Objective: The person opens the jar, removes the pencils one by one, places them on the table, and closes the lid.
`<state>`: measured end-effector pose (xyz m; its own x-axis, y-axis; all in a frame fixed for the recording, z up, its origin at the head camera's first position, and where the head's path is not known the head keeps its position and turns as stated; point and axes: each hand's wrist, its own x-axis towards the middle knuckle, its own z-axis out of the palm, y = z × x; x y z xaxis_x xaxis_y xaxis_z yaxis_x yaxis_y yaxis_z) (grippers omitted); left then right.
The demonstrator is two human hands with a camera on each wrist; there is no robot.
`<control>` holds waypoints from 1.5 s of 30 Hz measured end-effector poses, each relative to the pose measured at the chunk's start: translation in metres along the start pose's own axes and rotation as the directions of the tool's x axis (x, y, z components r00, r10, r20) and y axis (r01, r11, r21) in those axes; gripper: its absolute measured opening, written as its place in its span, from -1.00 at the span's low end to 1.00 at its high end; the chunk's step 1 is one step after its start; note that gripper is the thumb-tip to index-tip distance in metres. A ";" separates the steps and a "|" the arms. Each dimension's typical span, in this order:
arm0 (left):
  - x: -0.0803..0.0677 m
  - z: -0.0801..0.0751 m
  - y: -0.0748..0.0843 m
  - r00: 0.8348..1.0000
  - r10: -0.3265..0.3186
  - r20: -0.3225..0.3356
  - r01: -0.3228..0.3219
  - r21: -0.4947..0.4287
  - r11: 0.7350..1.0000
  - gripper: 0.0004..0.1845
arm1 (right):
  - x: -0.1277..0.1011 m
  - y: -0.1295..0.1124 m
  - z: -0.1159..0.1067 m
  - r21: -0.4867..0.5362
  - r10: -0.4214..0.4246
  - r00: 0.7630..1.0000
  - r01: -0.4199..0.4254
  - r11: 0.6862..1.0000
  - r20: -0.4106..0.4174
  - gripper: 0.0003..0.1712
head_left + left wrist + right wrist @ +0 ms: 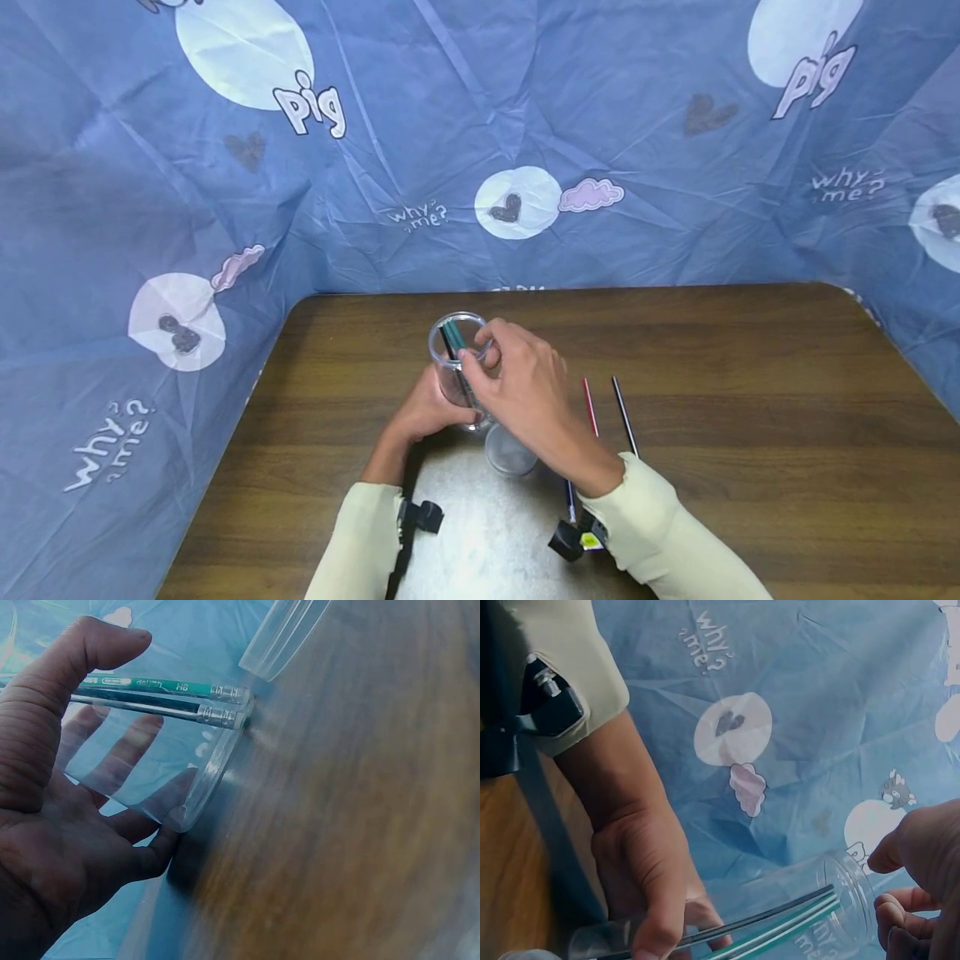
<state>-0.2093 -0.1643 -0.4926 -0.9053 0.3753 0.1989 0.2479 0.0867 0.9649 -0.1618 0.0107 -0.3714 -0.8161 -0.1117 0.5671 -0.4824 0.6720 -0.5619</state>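
We see the left hand (431,407) wrapped round a clear plastic cylindrical jar (450,383), fingers behind it, thumb across the front. Jar is mid-table, roughly upright, mouth up; we can't tell if its base touches the table. Inside, at least one green pencil with white lettering (154,685) and one black pencil (142,702), side by side, leaning against the wall, silver ferrules at the base, tips below the rim.

Right hand (517,367) is at the jar mouth, thumb and bent fingers apart; we see nothing between them, and can't tell if they touch the rim.

Clear round plastic lid (510,451) lies just beside the jar's base. Right of the hands we have a red striped pencil (591,407) and a dark pencil with a pale stripe (625,417), near each other on the brown wood-grain table (765,392). Another dark blue pencil (570,500) shows partly beneath the right forearm. Blue printed cloth (645,150) hangs behind.
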 end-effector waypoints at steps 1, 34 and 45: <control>0.000 0.000 0.000 1.000 0.008 0.008 -0.008 -0.007 1.000 -0.22 | 0.001 -0.001 0.001 -0.006 -0.003 1.000 0.003 1.000 0.001 -0.82; 0.000 0.005 -0.004 0.999 0.026 0.027 -0.023 -0.073 0.997 -0.12 | 0.071 -0.030 0.027 -0.524 0.201 0.876 0.067 0.849 0.438 -0.73; 0.000 0.001 -0.001 1.000 0.015 0.018 -0.014 -0.062 0.998 -0.13 | 0.075 -0.033 0.031 -0.541 0.186 0.887 0.082 0.837 0.423 -0.85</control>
<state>-0.2087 -0.1637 -0.4936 -0.8952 0.3927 0.2105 0.2389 0.0243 0.9707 -0.2163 -0.0425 -0.3287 -0.9481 -0.2838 0.1437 -0.2990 0.9492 -0.0981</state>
